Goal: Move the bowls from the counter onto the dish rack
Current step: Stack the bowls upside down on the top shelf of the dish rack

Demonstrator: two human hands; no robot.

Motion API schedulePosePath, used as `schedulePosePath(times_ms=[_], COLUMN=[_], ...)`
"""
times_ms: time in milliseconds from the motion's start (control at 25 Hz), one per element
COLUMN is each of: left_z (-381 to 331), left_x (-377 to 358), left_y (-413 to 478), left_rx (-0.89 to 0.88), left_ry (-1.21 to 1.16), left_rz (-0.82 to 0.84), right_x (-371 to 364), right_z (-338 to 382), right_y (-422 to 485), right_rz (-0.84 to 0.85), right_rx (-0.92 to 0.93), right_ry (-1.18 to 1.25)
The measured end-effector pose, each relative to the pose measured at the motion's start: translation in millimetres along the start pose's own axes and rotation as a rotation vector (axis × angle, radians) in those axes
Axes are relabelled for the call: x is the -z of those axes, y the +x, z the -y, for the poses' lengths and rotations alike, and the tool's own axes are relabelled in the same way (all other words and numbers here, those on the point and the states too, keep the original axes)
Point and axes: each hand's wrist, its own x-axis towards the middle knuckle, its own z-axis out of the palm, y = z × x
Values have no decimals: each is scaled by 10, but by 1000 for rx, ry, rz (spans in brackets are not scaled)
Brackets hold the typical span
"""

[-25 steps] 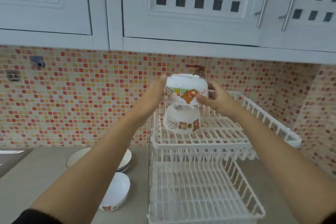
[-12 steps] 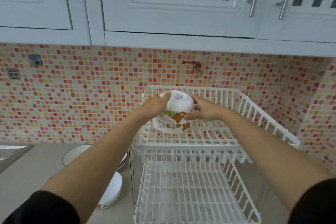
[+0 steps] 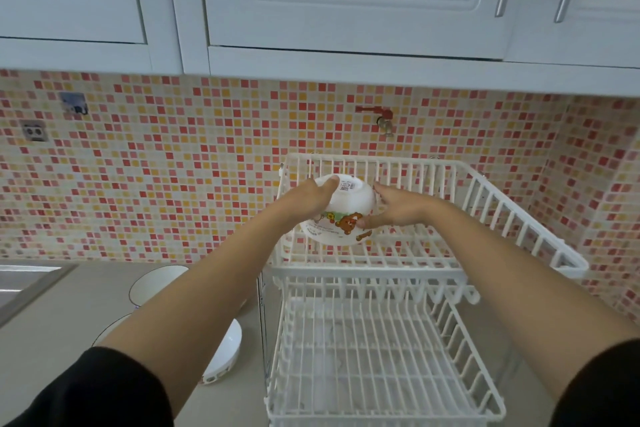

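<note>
A white bowl with cartoon bears (image 3: 341, 215) is upside down at the left of the white dish rack's upper tier (image 3: 512, 218). My left hand (image 3: 306, 199) grips its left side with fingers over the base. My right hand (image 3: 401, 210) holds its right side, thumb on the printed band. Whether another bowl lies under it I cannot tell. On the counter to the left lie a dark-rimmed white bowl (image 3: 156, 282) and a plain white bowl (image 3: 227, 350), both partly hidden by my left arm.
The rack's lower tier (image 3: 381, 364) holds nothing. White wall cabinets (image 3: 346, 10) hang close above the rack. A red tap (image 3: 377, 114) sticks out of the mosaic wall behind it. A sink edge (image 3: 27, 277) shows at far left.
Both hands have brought the bear bowl down from above the rack onto the second bear bowl that stood on the upper tier, which is now covered.
</note>
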Motion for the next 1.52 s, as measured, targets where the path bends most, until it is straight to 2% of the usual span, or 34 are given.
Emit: schedulePosePath(times_ms=[80, 200, 320, 480, 640, 840, 1000, 1120, 1240, 1360, 1520], left_z=[11, 72, 343, 995, 1859, 2782, 3435, 3786, 3881, 3881, 3892], left_x=[139, 514, 973, 1433, 1514, 879, 251, -122, -342, -480, -534], left_y=[-59, -176, -315, -484, -500, -595, -534, -438, -460, -489, -543], left_rx=[-75, -160, -131, -36, 180, 358, 470, 522, 523, 505, 547], left_ry=[30, 22, -10, 29, 109, 106, 163, 140, 30, -68, -66], left_rz=[-47, -213, -331, -435, -404, -183, 41, 126, 137, 67, -17], right_x=[16, -7, -227, -720, -1481, -2605, -3344, -3769, -4063, -4284, -4368], right_z=[161, 512, 1076, 1888, 2288, 1731, 986, 659, 526, 358, 222], right_y=[-46, -55, 33, 311, 840, 1210, 1244, 1288, 1298, 1309, 1077], right_rz=[-53, -274, -392, -391, -334, -200, -173, -129, -109, -80, -90], right_rx=[13, 80, 221, 310, 202, -196, -366, -443, -486, -501, -559], right_ry=[-64, -176, -76, 11, 59, 88, 71, 64, 105, 211, 313])
